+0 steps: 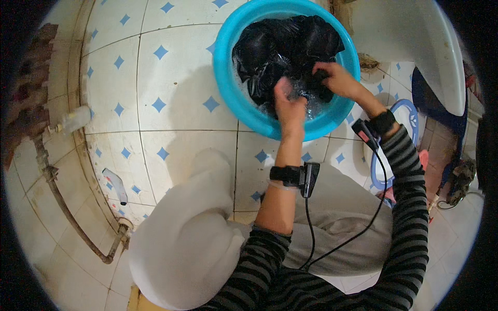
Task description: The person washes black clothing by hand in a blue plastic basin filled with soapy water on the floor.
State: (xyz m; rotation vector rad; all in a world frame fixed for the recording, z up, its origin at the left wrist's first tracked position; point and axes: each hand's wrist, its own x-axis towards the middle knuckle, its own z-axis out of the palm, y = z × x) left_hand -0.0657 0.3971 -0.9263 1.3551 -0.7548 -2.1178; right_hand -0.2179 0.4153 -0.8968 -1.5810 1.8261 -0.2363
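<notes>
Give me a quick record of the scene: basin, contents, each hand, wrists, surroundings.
Basin: round blue basin, on the white tiled floor with blue diamonds
Contents: dark cloth in water
Left hand: the left hand is in the basin at the cloth, blurred; grip unclear
Right hand: the right hand grips a bunched part of the cloth
Wrists: black strap on the left, another on the right; both have cabled devices
Surroundings: rusty pipe along the left wall
</notes>
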